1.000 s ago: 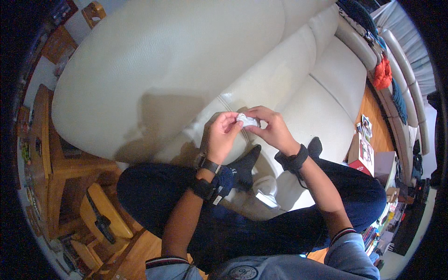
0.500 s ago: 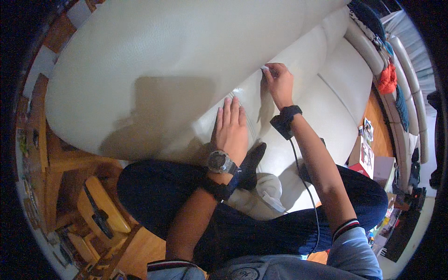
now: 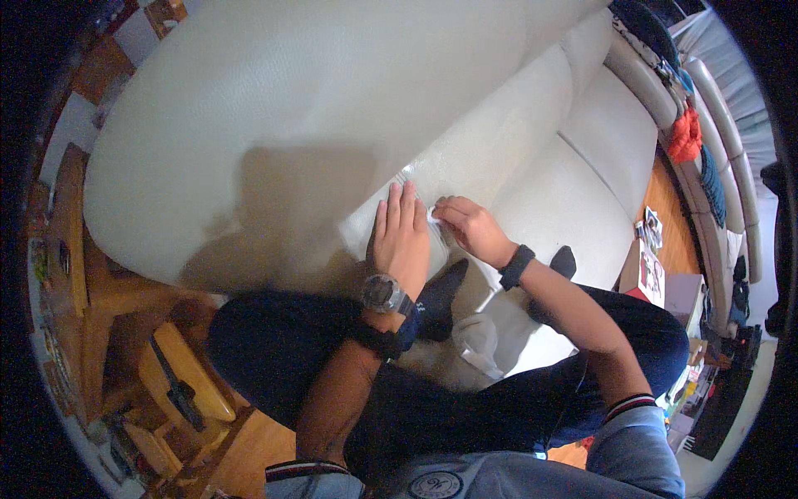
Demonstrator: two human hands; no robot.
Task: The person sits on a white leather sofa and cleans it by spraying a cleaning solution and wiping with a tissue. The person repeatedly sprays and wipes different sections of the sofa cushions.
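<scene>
My left hand (image 3: pixel 403 249) lies palm down on the cream leather sofa (image 3: pixel 499 158), fingers stretched out, a watch (image 3: pixel 384 293) on its wrist. Just beyond the fingertips is a shiny, wrinkled patch by the seam. To its right, my right hand (image 3: pixel 474 229) is pinched on a small white thing (image 3: pixel 432 214) close to the left fingers; its kind is too small to make out. Below, between my legs, sits a pale rounded thing (image 3: pixel 475 334) with a whitish strip beside it.
My crossed legs in dark trousers (image 3: pixel 274 333) rest on the sofa, dark socks (image 3: pixel 445 295) showing. A wooden stool-like piece (image 3: pixel 187 374) stands at the lower left. Red cloth (image 3: pixel 687 135) hangs over another sofa at right, near papers and boxes (image 3: pixel 652 270).
My right hand has come down and left, from further along the sofa to beside my left fingers, still pinching the small white thing. The left hand stays flat, barely shifted.
</scene>
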